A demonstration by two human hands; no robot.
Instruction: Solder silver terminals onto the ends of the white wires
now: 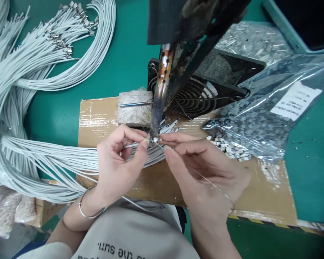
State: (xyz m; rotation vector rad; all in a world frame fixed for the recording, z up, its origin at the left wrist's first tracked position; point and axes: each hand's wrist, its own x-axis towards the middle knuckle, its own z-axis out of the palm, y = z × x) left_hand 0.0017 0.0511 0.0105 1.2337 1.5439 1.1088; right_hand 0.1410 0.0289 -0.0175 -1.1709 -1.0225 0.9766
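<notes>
My left hand (pixel 120 163) is closed in a pinch on the end of a white cable (pixel 129 146). At that end sits a small metal connector (pixel 156 139), directly under the tip of a soldering iron (pixel 162 82). My right hand (pixel 205 172) pinches a thin solder wire (pixel 212 184) between thumb and fingers; its tip points at the connector. The right index fingertip is close beside the connector, but whether it touches is unclear. Beneath both hands, a bundle of white cables (pixel 62 158) runs in from the left over a cardboard sheet (pixel 162 183).
A wrapped block (pixel 135 111) stands left of the iron, a black fan (pixel 197 95) behind it. Loose connectors (pixel 232 147) lie right of my hands, near a plastic bag of small parts (pixel 261 126). More cables with metal ends (pixel 62 39) lie at upper left.
</notes>
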